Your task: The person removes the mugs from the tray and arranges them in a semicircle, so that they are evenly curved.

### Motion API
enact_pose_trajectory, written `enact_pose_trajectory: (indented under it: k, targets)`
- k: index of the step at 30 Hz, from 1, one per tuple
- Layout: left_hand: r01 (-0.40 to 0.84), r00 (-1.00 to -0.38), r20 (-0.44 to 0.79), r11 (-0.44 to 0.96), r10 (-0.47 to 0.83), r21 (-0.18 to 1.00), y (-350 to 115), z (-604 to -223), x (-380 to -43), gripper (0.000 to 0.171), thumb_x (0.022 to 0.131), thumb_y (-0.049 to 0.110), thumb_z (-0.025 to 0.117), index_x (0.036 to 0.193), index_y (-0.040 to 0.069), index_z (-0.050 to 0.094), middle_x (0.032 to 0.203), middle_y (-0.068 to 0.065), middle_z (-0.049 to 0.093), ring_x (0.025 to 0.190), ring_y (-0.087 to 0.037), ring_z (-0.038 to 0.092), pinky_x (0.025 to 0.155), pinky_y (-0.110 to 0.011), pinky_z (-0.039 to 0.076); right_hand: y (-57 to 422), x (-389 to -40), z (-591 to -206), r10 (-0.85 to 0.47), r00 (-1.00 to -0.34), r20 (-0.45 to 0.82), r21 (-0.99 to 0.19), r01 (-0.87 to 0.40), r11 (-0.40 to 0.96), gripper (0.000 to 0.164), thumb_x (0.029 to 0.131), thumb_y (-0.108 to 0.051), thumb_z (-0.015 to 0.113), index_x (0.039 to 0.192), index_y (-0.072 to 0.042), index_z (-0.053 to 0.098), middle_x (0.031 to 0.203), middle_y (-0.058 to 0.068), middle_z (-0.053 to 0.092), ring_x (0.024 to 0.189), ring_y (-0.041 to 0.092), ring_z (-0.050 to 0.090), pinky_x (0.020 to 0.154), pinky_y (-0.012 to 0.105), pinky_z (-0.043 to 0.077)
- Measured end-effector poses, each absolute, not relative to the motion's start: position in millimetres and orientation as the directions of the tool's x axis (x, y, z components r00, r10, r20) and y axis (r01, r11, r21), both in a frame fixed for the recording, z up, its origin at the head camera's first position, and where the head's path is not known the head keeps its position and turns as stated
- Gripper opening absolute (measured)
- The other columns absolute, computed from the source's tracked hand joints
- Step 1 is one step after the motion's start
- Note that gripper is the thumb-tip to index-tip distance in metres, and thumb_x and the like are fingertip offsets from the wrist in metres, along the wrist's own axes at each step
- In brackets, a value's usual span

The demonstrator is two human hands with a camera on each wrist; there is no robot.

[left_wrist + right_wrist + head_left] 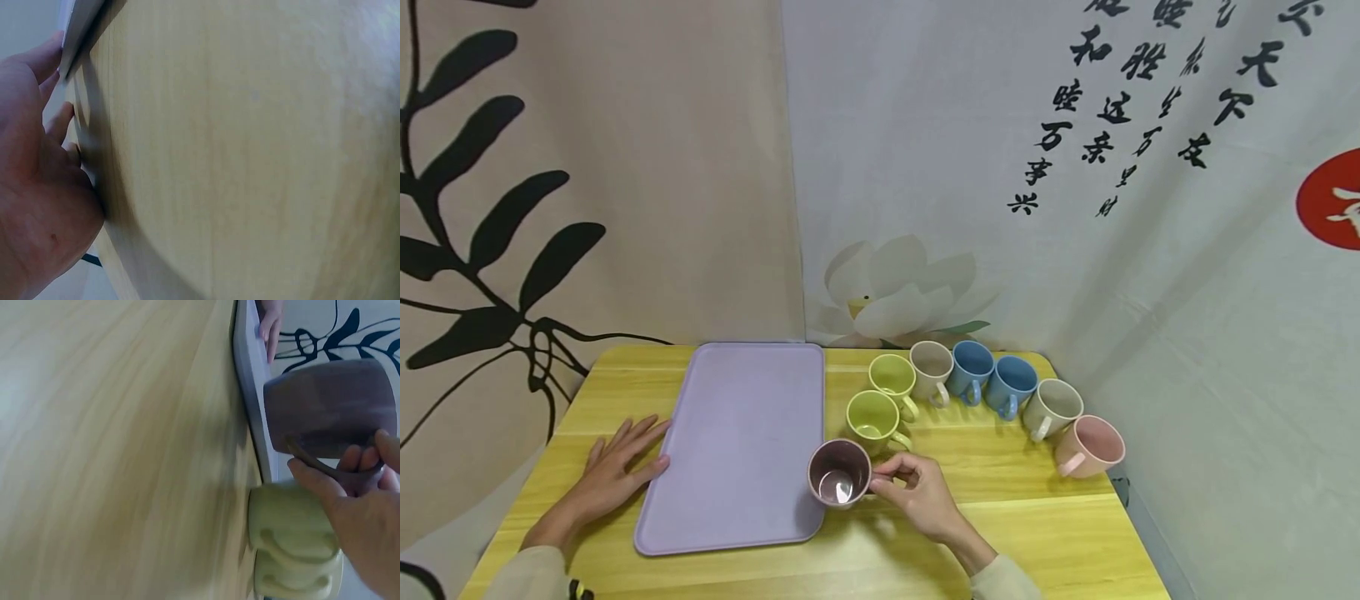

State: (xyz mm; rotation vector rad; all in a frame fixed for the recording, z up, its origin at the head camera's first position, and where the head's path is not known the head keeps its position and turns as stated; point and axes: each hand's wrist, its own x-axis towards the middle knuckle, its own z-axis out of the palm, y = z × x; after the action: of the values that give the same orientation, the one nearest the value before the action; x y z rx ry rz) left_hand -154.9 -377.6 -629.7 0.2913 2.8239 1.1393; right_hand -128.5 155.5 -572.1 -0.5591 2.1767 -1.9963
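My right hand (921, 497) grips the handle of a dark mauve mug (839, 475), whose open top faces up in the head view. The mug overlaps the right edge of a flat lavender tray (737, 433); in the right wrist view the mug (331, 406) hangs above the tabletop level. Two lime-green mugs (872, 419) stand just behind it. At the tray's left edge rests my left hand (613, 475), fingers extended and thumb on the rim. The left wrist view shows that hand (44, 162) beside the tray's side.
Behind and right of the tray, a curved row continues with a beige mug (931, 372), two blue mugs (1011, 386), an off-white mug (1052, 408) and a pink mug (1092, 447). All stand on a yellow wooden table (1000, 533) against a printed curtain (895, 167).
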Motion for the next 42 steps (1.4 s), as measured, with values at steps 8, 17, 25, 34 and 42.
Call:
enact_pose_trajectory:
  k: [8,17,25,34,42]
  targets:
    - [0.139,-0.978,-0.014,0.702,0.207,0.698,-378,-629,-155,0.072,0.116,0.041,0.063,0.177,0.013,0.037,0.183,-0.038,0.019,0.170,-0.069,-0.005,0.128,-0.084,-0.025,175,-129,-577,-0.354,-0.923,0.149,-0.982,-0.180,0.057,0.020,0.093,0.005,0.083,0.109,0.014,0.074,0.110,0.039,0.077,0.098,0.003,0.079,0.091,0.023,0.068]
    - [0.134,-0.978,-0.018,0.693,0.208,0.708,-378,-629,-155,0.073,0.116,0.044,0.062,0.177,0.014,0.036,0.184,-0.038,0.018,0.170,-0.069,-0.006,0.128,-0.083,-0.027,190,-131,-587,-0.333,-0.937,0.102,-0.989,-0.131,0.066,0.018,0.095,0.009,0.080,0.109,0.017,0.073,0.109,0.025,0.082,0.099,0.005,0.081,0.091,0.027,0.069]
    - [0.142,-0.978,-0.008,0.700,0.207,0.700,-377,-629,-155,0.071,0.116,0.040,0.063,0.177,0.013,0.037,0.183,-0.038,0.019,0.170,-0.069,-0.003,0.128,-0.084,-0.025,195,-130,-587,-0.309,-0.948,0.076,-0.992,-0.104,0.075,0.021,0.095,0.006,0.081,0.110,0.019,0.072,0.112,0.042,0.076,0.098,0.005,0.080,0.091,0.024,0.068]
    - [0.148,-0.978,-0.001,0.702,0.207,0.696,-376,-629,-154,0.071,0.116,0.040,0.063,0.177,0.014,0.037,0.183,-0.039,0.020,0.169,-0.070,-0.003,0.128,-0.085,-0.024,197,-131,-590,-0.300,-0.952,0.056,-0.993,-0.086,0.087,0.016,0.097,0.012,0.076,0.110,0.018,0.072,0.112,0.042,0.075,0.095,0.002,0.079,0.088,0.023,0.068]
    - [0.151,-0.978,0.002,0.706,0.207,0.692,-377,-630,-154,0.071,0.116,0.040,0.062,0.177,0.014,0.037,0.183,-0.038,0.020,0.170,-0.069,-0.003,0.128,-0.085,-0.024,200,-134,-592,-0.326,-0.945,0.026,-0.990,-0.071,0.125,0.023,0.098,0.002,0.081,0.113,0.015,0.072,0.110,0.037,0.078,0.092,0.005,0.079,0.086,0.022,0.066]
